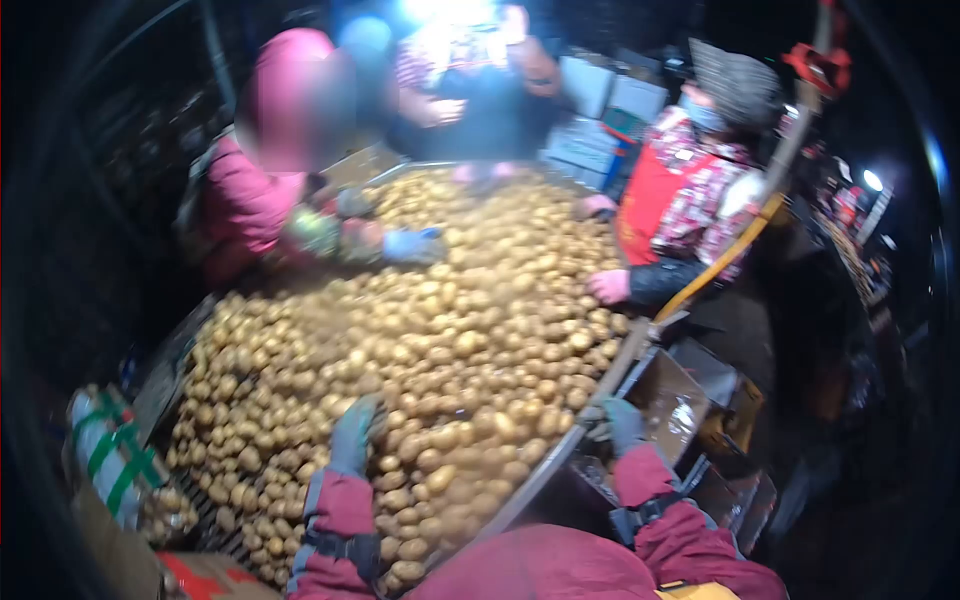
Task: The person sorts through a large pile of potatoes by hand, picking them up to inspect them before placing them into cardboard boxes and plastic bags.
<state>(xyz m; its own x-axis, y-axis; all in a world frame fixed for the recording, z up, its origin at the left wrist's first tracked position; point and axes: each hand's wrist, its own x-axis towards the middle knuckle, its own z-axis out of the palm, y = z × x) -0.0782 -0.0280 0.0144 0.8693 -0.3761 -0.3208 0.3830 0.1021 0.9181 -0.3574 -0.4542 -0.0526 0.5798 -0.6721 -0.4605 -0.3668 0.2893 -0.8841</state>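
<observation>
A broad table heaped with potatoes fills the middle of the view. My left hand, in a grey-green glove, reaches onto the near part of the heap. Its fingers stretch forward among the potatoes, and a potato lies by the fingertips. Over the table's right rim is my right hand, gloved alike, beside an open cardboard box. The fingers of this hand are curled to the left; blur hides what is in them. Both my sleeves are dark red.
Across the table, a person in pink has a blue glove on the potatoes. Another, with a red apron, stands at the right. A third person is at the far end. Boxes are stacked behind; a yellow bar slants at right.
</observation>
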